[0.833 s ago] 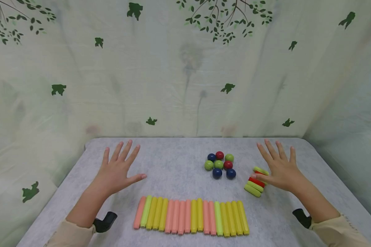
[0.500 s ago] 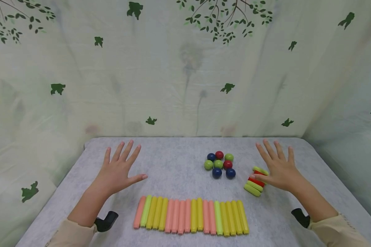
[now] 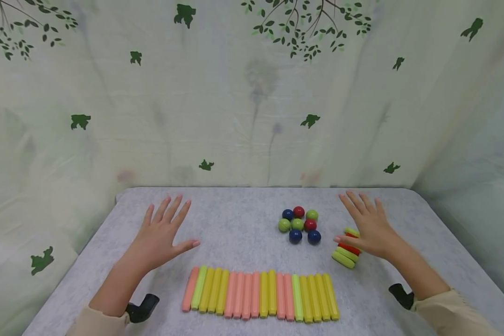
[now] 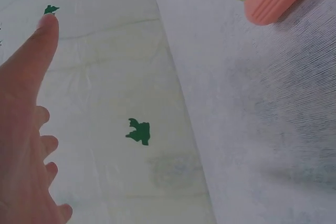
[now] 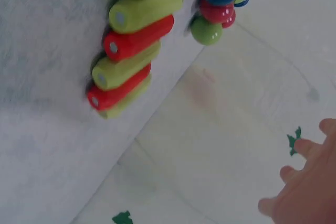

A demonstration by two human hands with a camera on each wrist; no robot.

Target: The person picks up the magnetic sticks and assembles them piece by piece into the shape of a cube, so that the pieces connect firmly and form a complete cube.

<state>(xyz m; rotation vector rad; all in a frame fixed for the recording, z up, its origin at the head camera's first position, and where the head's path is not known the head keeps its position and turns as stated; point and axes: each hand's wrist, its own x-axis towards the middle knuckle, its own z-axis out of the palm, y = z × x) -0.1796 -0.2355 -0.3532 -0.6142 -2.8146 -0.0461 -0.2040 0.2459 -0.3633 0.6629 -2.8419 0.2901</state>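
Observation:
My left hand (image 3: 158, 240) hovers above the left part of the table, fingers straight and spread, holding nothing. The right hand (image 3: 374, 233), also spread and holding nothing, hangs over the right side. Its thumb overlaps a small group of short green and red sticks (image 3: 343, 257) in the head view. In the right wrist view these green and red sticks (image 5: 139, 38) lie side by side, with grey dots at their ends. Left of that hand sits a cluster of glossy balls (image 3: 297, 224) in blue, red and green. Between the forearms, pink, yellow and light green sticks (image 3: 247, 295) form a long row.
The table (image 3: 235, 252) has a pale grey cloth cover. Behind it hangs a light curtain (image 3: 218, 107) printed with leaves and branches. A black strap piece (image 3: 143, 308) shows by the left wrist, and another black piece (image 3: 401, 296) by the right.
My right hand has shifted left, its fingers closer together and its thumb further across the red and green sticks. The left hand has turned slightly. Balls and sticks stay in place.

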